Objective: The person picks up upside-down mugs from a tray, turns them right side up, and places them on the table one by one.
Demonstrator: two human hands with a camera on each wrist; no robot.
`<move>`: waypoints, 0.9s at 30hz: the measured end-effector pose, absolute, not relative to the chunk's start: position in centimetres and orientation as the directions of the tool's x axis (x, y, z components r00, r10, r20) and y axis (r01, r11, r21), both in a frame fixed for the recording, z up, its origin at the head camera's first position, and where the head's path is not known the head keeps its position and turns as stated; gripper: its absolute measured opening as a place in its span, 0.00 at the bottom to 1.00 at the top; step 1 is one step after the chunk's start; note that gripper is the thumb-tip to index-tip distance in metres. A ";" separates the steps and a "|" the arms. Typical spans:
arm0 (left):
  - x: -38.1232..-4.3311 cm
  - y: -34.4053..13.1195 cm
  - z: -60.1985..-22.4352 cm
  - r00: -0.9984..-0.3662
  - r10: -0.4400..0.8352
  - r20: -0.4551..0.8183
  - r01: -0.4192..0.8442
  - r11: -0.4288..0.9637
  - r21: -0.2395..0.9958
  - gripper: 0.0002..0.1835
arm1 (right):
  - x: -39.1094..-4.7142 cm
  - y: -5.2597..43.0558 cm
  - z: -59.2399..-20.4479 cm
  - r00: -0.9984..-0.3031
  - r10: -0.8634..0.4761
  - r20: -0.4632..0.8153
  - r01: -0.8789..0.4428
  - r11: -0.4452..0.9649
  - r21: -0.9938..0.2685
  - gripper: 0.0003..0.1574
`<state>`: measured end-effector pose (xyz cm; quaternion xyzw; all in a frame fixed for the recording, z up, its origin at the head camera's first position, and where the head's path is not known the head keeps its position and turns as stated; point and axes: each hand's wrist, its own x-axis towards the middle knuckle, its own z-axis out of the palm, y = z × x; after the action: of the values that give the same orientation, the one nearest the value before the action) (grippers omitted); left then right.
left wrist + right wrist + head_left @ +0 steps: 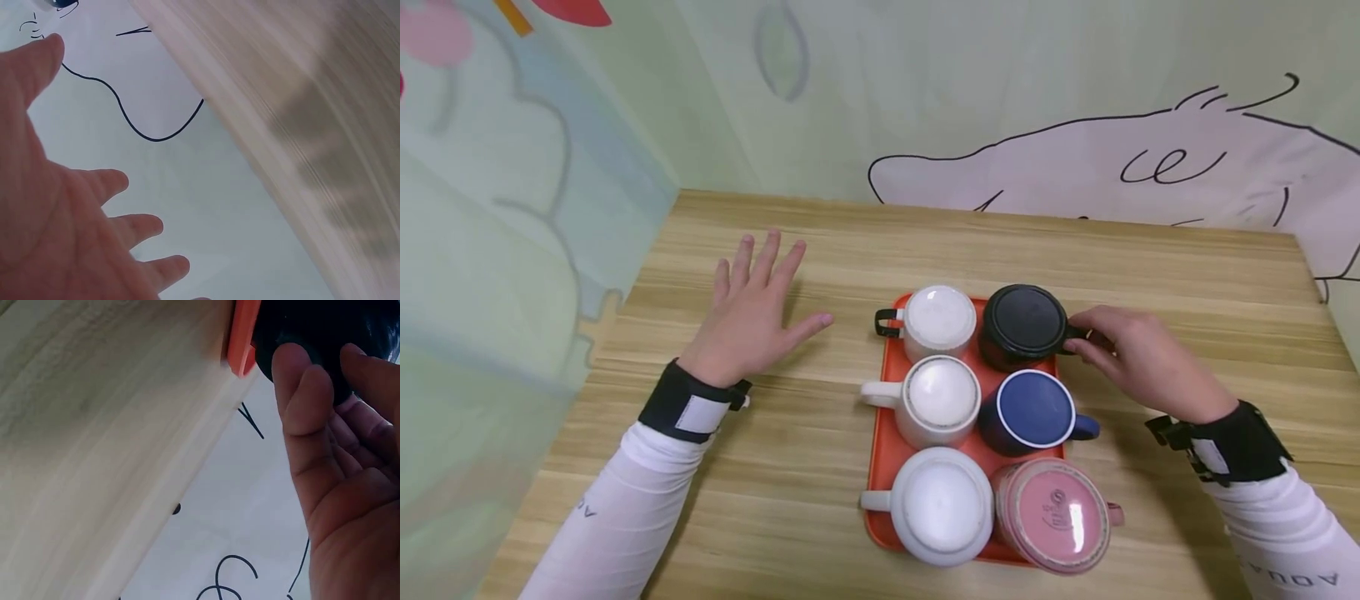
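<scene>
An orange-red tray (886, 433) holds several mugs turned upside down in two columns. At its far right corner stands a black mug (1026, 325), and my right hand (1150, 358) pinches its handle between thumb and fingers. In the right wrist view the fingertips (294, 369) meet at the dark mug (325, 325) beside the tray's edge (242, 344). My left hand (748, 312) is spread, palm down, left of the tray, with nothing in it. The left wrist view shows its separated fingers (103, 184) and bare palm.
Down the left column are a white mug with a black handle (940, 321), a white mug (940, 400) and a larger white mug (942, 506). A blue mug (1033, 408) and a pink mug (1060, 517) fill the right column. A printed curtain (1037, 75) borders the wooden table (760, 492).
</scene>
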<state>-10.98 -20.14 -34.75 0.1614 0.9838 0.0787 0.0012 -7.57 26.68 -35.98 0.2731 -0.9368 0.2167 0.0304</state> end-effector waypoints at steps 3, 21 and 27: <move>-11.1 -20.0 -34.7 -0.945 0.326 0.031 0.326 0.932 0.158 0.54 | -7.6 26.9 -36.1 -0.848 -0.496 0.186 -0.527 0.754 -0.391 0.08; -12.1 -18.4 -32.4 -0.904 0.410 0.120 0.426 0.879 0.215 0.53 | -9.4 26.8 -31.1 -0.808 -0.477 0.347 -0.584 0.727 -0.361 0.11; -13.3 -17.2 -31.6 -0.872 0.448 0.197 0.487 0.829 0.274 0.51 | -10.7 26.1 -29.5 -0.838 -0.406 0.366 -0.536 0.738 -0.410 0.13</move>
<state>-13.30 -17.16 -31.59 0.2448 0.9544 0.1593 -0.0621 -10.68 26.09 -29.47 0.2551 -0.9234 0.2570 0.1270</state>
